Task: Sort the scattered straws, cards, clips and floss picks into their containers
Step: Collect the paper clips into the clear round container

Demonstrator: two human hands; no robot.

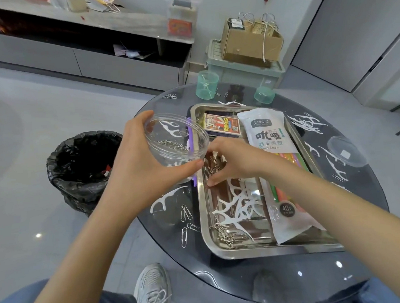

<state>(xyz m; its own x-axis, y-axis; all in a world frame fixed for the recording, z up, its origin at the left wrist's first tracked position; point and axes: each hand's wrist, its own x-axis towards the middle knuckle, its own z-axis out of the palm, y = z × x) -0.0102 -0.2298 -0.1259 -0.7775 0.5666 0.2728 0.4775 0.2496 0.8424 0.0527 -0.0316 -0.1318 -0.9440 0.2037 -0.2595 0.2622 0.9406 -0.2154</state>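
Observation:
My left hand grips a clear round tub with several paper clips in it, held above the left edge of the steel tray. My right hand reaches into the tray and pinches a bunch of paper clips. White floss picks and more paper clips lie in the tray's near half. A white straw bag with coloured straws lies along its right side. A card box sits at the tray's far end.
The round glass table also carries loose clips, floss picks, a clear lid, a green cup and a green cap. A black-lined bin stands on the floor at the left.

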